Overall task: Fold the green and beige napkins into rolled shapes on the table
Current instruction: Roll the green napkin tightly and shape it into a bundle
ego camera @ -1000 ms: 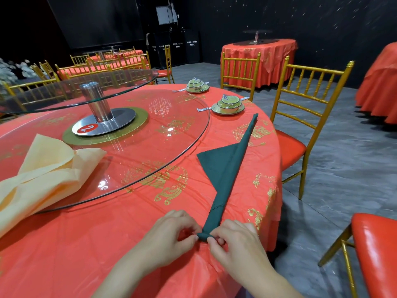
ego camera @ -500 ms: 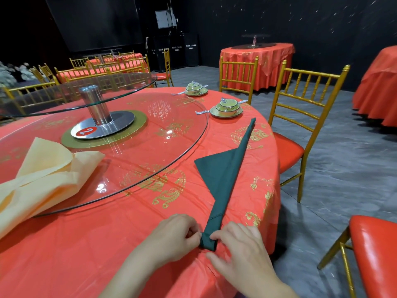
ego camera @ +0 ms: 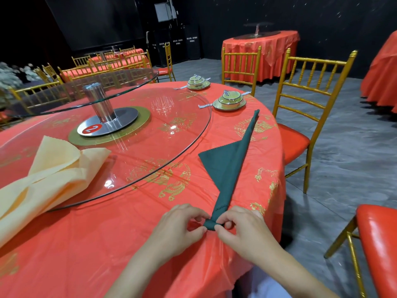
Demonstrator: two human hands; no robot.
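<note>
Firstly, green napkin (ego camera: pixel 229 166): a long tapered fold with one triangular flap open to the left. It runs from lower centre up toward right of centre on the red tablecloth (ego camera: pixel 107 244), and its near end is rolled.
Left hand (ego camera: pixel 178 231): pinches the rolled end from the left, fingers curled.
Right hand (ego camera: pixel 242 231): pinches the same end from the right, close beside the other hand.
Beige napkin (ego camera: pixel 49 179): loosely folded, left of frame, lying partly on the glass turntable (ego camera: pixel 171 130).
Covered bowl sets (ego camera: pixel 229 100): two, upper centre, near the table's far edge.
</note>
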